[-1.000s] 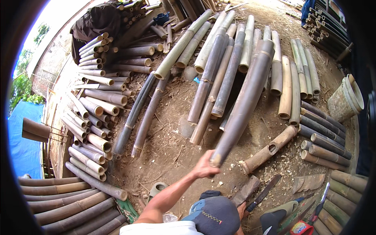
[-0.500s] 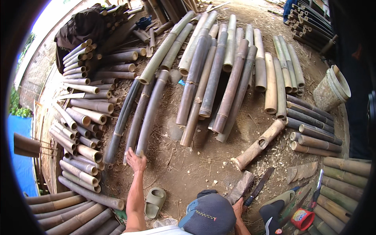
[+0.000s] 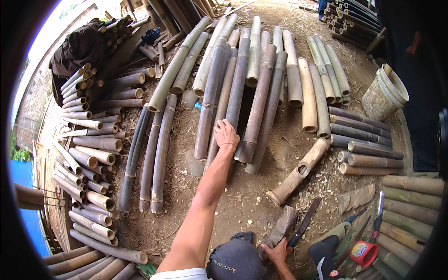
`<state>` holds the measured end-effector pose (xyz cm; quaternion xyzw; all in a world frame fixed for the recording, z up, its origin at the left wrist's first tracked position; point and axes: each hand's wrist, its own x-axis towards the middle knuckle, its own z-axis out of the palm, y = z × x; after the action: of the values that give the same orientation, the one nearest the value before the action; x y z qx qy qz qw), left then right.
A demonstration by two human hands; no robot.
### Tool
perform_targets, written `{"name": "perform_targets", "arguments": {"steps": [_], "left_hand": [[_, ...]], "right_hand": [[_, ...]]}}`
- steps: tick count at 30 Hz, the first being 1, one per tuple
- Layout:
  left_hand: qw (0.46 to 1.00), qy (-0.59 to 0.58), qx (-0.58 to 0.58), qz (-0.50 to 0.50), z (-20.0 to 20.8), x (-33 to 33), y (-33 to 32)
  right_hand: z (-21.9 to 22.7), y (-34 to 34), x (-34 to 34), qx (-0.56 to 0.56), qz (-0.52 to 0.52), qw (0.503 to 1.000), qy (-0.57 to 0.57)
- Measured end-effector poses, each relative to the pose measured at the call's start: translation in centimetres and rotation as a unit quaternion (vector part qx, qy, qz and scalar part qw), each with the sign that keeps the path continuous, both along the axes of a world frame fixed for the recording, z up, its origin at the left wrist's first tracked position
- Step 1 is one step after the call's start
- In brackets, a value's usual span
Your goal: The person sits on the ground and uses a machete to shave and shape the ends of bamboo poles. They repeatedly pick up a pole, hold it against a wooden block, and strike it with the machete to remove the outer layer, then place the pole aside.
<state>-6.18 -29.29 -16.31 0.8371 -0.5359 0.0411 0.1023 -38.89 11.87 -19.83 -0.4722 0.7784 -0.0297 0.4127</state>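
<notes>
My left hand is stretched forward, its fingers closed over the near end of a dark bamboo pole. That pole lies among several others, with a brownish bamboo pole to its right. Low in the view, my right hand is closed at the near end of a rough wooden block; part of its grip is hidden. Close beside this hand lies a machete with a dark handle. A bamboo piece with a notch cut in it rests on the ground beyond the block.
Cut bamboo is stacked along the left and right. A dirty white bucket stands at the right. Nearer are a red container, a long-bladed tool and wood chips. Dark rounded cloth covers the lower middle.
My left hand has left the poles at the left and moved right and forward onto a middle pole. My right hand stays by the block. The whole view has shifted slightly.
</notes>
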Motion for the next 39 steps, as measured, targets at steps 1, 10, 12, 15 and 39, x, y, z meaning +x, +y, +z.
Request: {"name": "perform_targets", "arguments": {"steps": [1, 10, 12, 15, 39], "left_hand": [[0.999, 0.014, 0.02, -0.022, 0.9, -0.7, -0.3], [0.368, 0.905, 0.118, -0.179, 11.8, 3.6, 14.6], [0.474, 0.865, 0.161, -0.02, 8.6, 5.9, 12.9], [0.785, 0.6, 0.154, -0.006, 5.2, 4.5, 12.7], [0.848, -0.085, 0.275, -0.445, 1.6, 6.4, 23.1]], "right_hand": [[-0.1, 0.1, -0.1, -0.004, -0.009, 1.0, 0.003], [0.9, 0.0, -0.2, 0.014, -0.033, 0.999, -0.009], [1.4, -0.3, 0.9, 0.023, -0.022, 0.999, -0.011], [1.0, 0.0, 1.2, -0.003, -0.027, 1.0, 0.004], [0.3, -0.6, -8.5, -0.009, -0.218, 0.976, 0.01]]}}
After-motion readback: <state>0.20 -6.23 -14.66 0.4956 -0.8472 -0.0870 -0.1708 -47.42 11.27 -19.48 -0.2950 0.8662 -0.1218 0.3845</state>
